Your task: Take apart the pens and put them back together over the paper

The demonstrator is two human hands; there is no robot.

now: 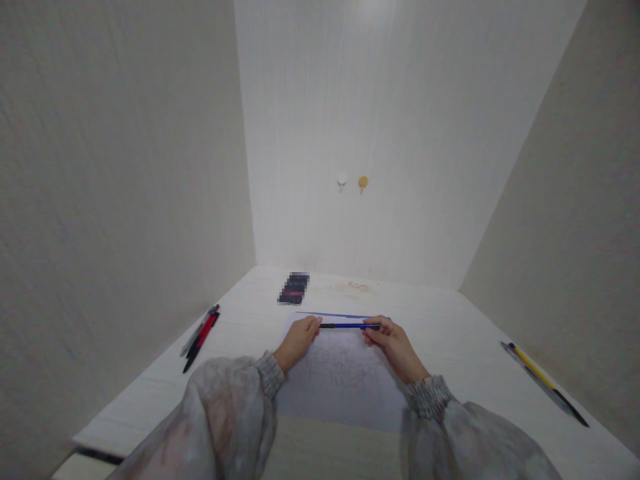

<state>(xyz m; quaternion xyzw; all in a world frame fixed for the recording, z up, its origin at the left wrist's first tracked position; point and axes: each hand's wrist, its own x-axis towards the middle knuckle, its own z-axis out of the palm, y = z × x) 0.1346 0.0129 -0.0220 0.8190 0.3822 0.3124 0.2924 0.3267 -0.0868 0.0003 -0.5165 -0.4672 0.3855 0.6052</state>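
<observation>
A blue pen (pixel 347 326) with a black tip lies level between both hands, just above a sheet of white paper (pixel 340 377) on the white table. My left hand (pixel 299 341) pinches the pen's black left end with closed fingers. My right hand (pixel 393 343) grips the pen's right end, fingers curled around it. Both wrists rest over the paper, in grey patterned sleeves.
Red and black pens (pixel 201 336) lie at the table's left by the wall. Yellow and grey pens (pixel 543 381) lie at the right by the other wall. A dark blurred object (pixel 294 288) sits behind the paper. Two small hooks (pixel 353 181) are on the back wall.
</observation>
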